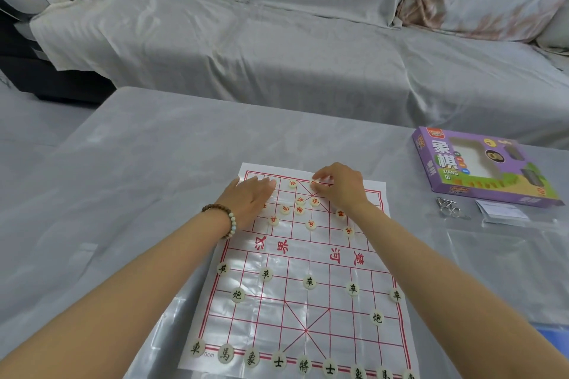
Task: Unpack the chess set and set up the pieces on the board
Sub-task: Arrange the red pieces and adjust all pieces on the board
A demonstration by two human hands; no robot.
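Low in the middle of the frame, the paper board [288, 258] lies flat on the grey-covered table [138, 163]. Its long axis runs from the bottom edge up toward the centre of the picture, with the far short edge toward the sofa [277, 40].

The black pieces [303, 364] stand in ordered rows on the lower half, and their characters read upright from your side. The red pieces [299, 210] sit in a loose cluster on the upper half, their characters turned various ways.

Your left hand [252, 197] rests palm down on the board's upper-left corner, fingers straight and together. It grips nothing. A bead bracelet [229, 218] circles that wrist.

Your right hand [338, 186] reaches to the far row near the middle of the board, fingers curled and fingertips pinching one red piece [314, 183] that sits at the board's surface. Another red disc [292, 184] lies on the same row, just to its left.

At the right of the frame, the purple box [480, 166] lies flat on the table, well apart from the board. Some metal rings [448, 209] and a folded leaflet [502, 212] lie just below it.
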